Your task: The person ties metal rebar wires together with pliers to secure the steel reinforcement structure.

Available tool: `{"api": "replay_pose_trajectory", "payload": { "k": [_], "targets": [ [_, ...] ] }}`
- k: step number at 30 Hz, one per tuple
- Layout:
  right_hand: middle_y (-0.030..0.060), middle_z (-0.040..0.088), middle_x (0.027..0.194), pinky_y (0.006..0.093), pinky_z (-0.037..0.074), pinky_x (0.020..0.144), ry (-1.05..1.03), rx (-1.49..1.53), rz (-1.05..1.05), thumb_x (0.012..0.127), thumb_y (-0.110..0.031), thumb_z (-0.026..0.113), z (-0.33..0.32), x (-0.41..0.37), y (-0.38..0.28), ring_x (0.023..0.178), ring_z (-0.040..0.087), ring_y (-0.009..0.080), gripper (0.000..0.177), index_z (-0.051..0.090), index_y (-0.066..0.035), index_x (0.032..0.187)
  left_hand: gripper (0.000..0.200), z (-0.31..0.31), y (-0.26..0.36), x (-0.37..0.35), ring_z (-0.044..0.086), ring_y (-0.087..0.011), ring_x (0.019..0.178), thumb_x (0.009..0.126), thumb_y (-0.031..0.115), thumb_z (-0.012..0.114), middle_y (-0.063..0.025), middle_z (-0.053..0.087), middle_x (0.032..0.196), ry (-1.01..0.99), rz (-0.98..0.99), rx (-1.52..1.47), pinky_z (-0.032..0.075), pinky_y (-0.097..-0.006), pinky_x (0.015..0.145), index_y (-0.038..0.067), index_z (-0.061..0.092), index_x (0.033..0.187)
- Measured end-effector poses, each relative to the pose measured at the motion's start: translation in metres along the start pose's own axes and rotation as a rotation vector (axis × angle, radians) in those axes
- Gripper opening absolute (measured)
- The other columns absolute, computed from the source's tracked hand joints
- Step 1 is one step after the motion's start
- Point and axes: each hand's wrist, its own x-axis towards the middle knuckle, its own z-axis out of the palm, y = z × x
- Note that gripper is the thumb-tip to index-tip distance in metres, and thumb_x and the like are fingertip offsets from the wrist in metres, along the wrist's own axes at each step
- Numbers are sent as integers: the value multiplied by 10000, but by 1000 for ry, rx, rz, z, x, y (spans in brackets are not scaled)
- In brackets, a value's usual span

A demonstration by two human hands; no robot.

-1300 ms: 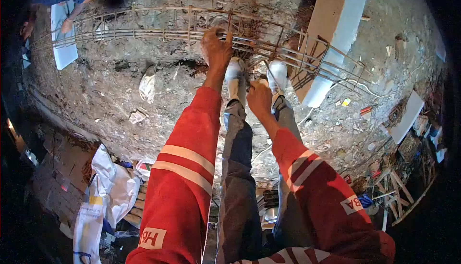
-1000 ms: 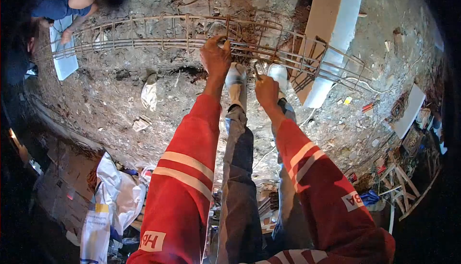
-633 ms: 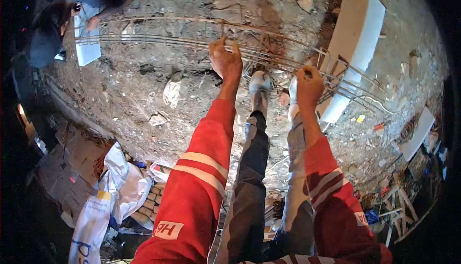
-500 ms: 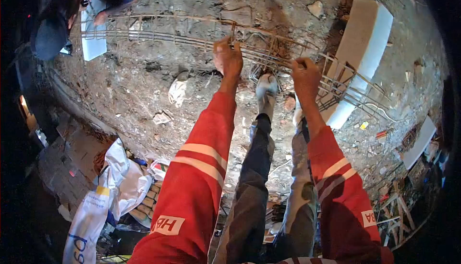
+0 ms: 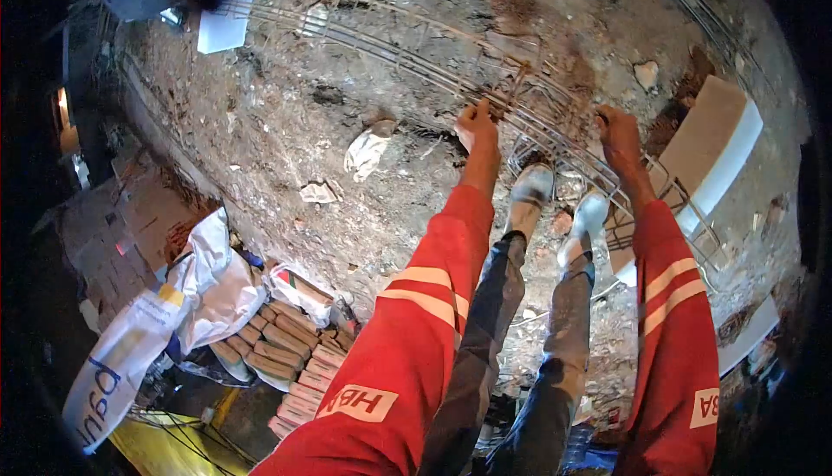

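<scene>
Head view: left hand and right hand, both in red sleeves, grip a long rebar cage lying across bare soil. A white block supports the cage's right end; 2 boots stand beneath.

Red sleeves with 2 pale reflective bands each, white lettered patches, grey trousers, pale boots.

dirt ground | crumpled rag, stone, white foam block, brick stack, white sacks | rebar cage across the block
</scene>
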Motion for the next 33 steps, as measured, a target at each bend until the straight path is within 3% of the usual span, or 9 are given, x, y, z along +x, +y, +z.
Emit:
{"api": "replay_pose_trajectory", "payload": {
  "k": [4, 10, 14, 16, 20, 25, 28, 29, 33],
  "targets": [
    [240, 599, 796, 511, 471, 732, -28, 14, -8, 899, -114, 558, -11, 2, -9, 792, 598, 446, 151, 612, 17, 952, 327, -18, 12, -2, 567, -120, 628, 886, 308, 698, -74, 705, 754, -56, -1, 115, 447, -312, 593, -10, 727, 816],
    [196, 628, 941, 498, 481, 744, 89, -137, -66, 947, -130, 544, 8, -3, 5, 867, 616, 396, 127, 614, -36, 995, 296, -8, 21, -2, 506, -163, 588, 854, 300, 714, -75, 596, 614, 76, -24, 306, 412, -378, 584, 17, 723, 766],
    [163, 623, 961, 487, 473, 773, 100, -263, 52, 897, -154, 625, -5, -5, -19, 915, 611, 369, 168, 617, -42, 1022, 400, -2, 12, 4, 641, -247, 794, 779, 337, 759, -128, 696, 858, 57, -65, 258, 502, -375, 748, 38, 672, 1029],
    [142, 614, 999, 488, 456, 827, 137, -270, 104, 866, -170, 661, -17, -8, -49, 989, 590, 351, 206, 622, -51, 1030, 369, 0, 39, -13, 656, -305, 859, 758, 282, 793, -165, 695, 946, 218, -31, 399, 499, -419, 769, 15, 672, 982],
    [137, 613, 1008, 469, 453, 853, 288, -209, 153, 844, -134, 640, -6, -19, -59, 1013, 581, 339, 190, 629, -62, 1019, 422, -6, 47, -12, 638, -338, 974, 724, 258, 803, -200, 655, 1087, 130, -24, 372, 495, -441, 832, 42, 643, 1049],
    [157, 650, 945, 450, 477, 815, 314, 39, 256, 842, -114, 627, 10, -54, -84, 906, 627, 338, 139, 652, -43, 959, 306, -10, 16, 13, 622, -223, 684, 803, 201, 717, -106, 657, 766, -77, 110, 228, 497, -372, 642, 4, 631, 1020],
    [168, 659, 925, 442, 480, 814, 274, 134, 372, 850, -116, 608, 24, -70, -67, 879, 630, 340, 124, 664, -25, 913, 320, -14, 22, 4, 611, -219, 730, 814, 150, 668, -117, 657, 796, -158, 83, 131, 489, -372, 704, 8, 549, 1074],
    [170, 663, 933, 432, 480, 820, 332, 138, 375, 852, -116, 606, 28, -73, -54, 886, 631, 339, 134, 665, -18, 921, 278, -8, -10, 22, 590, -184, 725, 811, 141, 671, -85, 635, 798, -62, 333, 204, 490, -366, 704, 11, 553, 1027],
    [197, 677, 967, 415, 485, 826, 328, 196, 453, 854, -129, 624, 8, -85, -35, 904, 637, 353, 187, 666, 6, 976, 317, -5, 18, 5, 580, -201, 757, 848, 305, 711, -88, 643, 845, -42, 107, 314, 474, -377, 723, 73, 575, 1016]
  ]
}}
